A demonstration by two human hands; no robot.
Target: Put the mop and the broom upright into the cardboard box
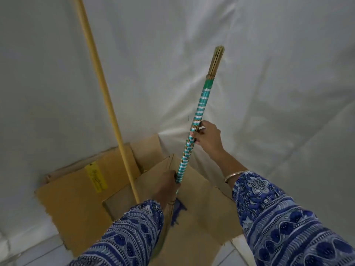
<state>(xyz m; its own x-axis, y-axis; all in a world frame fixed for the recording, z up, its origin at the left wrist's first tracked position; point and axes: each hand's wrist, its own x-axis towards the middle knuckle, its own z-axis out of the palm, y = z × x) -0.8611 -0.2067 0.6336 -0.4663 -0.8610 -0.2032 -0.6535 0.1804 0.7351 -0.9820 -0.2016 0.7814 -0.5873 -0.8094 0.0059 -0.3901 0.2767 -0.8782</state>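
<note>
Fingers of both hands are wrapped round the broom (197,120): the right hand (208,138), right of centre, clamps the teal-and-white wrapped handle midway, and the left hand (166,186), lower centre, grips it further down, where the wrapping ends. From there the broom runs steeply to the upper right, its bare bundle of sticks topmost; its lower end is hidden behind the left hand and sleeve (134,235). Below, the box (76,198) fills the lower middle of the frame with its flaps spread open, a yellow label (96,177) on the left flap. A plain wooden pole (103,96), which looks like the mop handle, slants from the upper left down into the opening. White cloth (269,73) covers the background.
</note>
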